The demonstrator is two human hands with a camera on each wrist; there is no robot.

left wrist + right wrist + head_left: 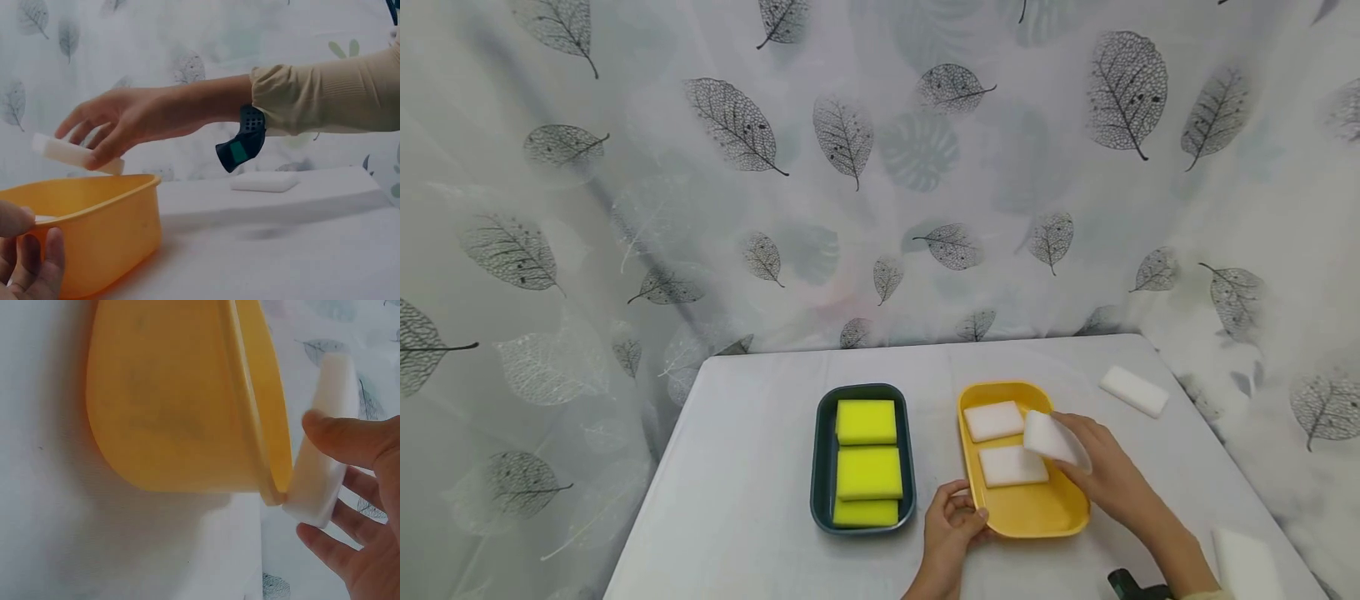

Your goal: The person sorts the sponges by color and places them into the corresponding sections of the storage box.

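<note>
My right hand (1101,467) pinches a white sponge block (1056,442) between thumb and fingers, tilted above the right rim of a yellow tray (1037,512). In the right wrist view the held sponge (322,444) stands beside the tray's rim. Two more white sponges (994,422) lie inside the tray, one behind the other. At the tray's front left, my left hand (951,529) grips the rim, as the left wrist view shows with its thumb over the edge of the yellow tray (115,244).
Left of the yellow tray stands a dark green tray (814,475) with several yellow sponges (868,473). One white block (1135,392) lies at the table's back right, another (1247,567) at the front right. A leaf-patterned curtain (880,208) hangs behind the white table (737,467).
</note>
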